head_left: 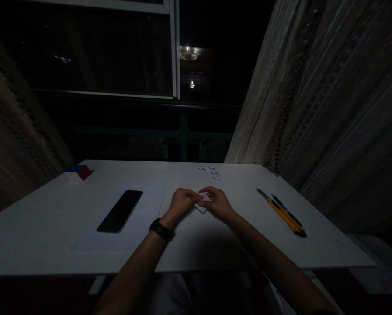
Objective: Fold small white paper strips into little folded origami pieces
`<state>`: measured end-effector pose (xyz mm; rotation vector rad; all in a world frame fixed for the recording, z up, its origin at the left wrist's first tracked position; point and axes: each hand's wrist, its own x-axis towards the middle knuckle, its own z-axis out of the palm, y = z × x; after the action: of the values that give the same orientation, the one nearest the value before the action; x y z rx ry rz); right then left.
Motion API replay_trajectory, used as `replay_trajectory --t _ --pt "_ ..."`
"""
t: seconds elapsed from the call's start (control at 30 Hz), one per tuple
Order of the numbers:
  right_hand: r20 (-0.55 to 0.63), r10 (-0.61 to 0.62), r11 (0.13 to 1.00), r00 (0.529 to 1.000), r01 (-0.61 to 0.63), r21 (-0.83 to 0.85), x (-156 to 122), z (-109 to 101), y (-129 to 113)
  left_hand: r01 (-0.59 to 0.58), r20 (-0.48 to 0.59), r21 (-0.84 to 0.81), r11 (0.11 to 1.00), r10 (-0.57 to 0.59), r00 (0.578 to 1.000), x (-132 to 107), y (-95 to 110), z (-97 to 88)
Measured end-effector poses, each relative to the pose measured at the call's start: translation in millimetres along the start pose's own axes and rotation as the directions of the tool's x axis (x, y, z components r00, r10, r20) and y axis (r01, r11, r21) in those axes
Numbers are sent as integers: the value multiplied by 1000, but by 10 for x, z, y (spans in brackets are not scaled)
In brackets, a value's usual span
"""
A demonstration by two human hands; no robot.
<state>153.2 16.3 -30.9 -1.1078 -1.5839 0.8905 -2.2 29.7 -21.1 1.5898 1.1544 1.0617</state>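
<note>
My left hand (184, 201), with a dark watch (161, 228) on its wrist, pinches the left side of a small white piece of paper (202, 206). On the opposite side my right hand (217, 202) grips the same piece, thumb and index finger curled around it. Both hands meet just above the white table (196, 245), near its middle. Fingers cover much of the paper, and its exact shape is hard to make out in the dim light. Beyond the hands lie several small white pieces with dark marks (214, 173).
A black phone (120, 211) rests on a white sheet (153, 197) to the left. At the far left corner sits a blue, red and white cube (78, 173). A yellow utility knife (282, 213) lies beside a dark pen (286, 209) on the right. Curtains (330, 109) hang beyond.
</note>
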Motion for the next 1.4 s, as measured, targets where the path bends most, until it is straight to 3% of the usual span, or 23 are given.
replay_trajectory --t 0.27,0.47,0.63,0.8,0.93,1.07,1.17,1.4 --pt "12 84 994 996 -85 64 -18 7 -80 20 11 -48 999 -19 1000 13 -28 12" --pt "83 158 964 984 -172 204 -5 -19 -15 89 96 -196 977 -71 993 -54 116 1" --pt "119 185 955 976 -207 212 -6 -37 -25 129 209 -220 967 -82 975 -97 176 18" --pt "97 168 973 981 -180 142 -29 -10 -73 -8 84 -56 998 13 996 -57 88 72" --pt "69 104 979 992 -115 170 -23 31 -37 -47 -38 29 998 48 998 -12 11 82" --pt "77 73 982 994 -85 171 -10 52 -5 -40 -98 -28 999 37 994 5 -14 84" --pt "49 57 984 997 -65 165 -2 64 2 -50 -87 -61 997 44 995 3 -12 88" --pt "-14 142 970 990 -136 204 -10 86 -19 -16 -114 -109 994 3 993 -7 9 115"
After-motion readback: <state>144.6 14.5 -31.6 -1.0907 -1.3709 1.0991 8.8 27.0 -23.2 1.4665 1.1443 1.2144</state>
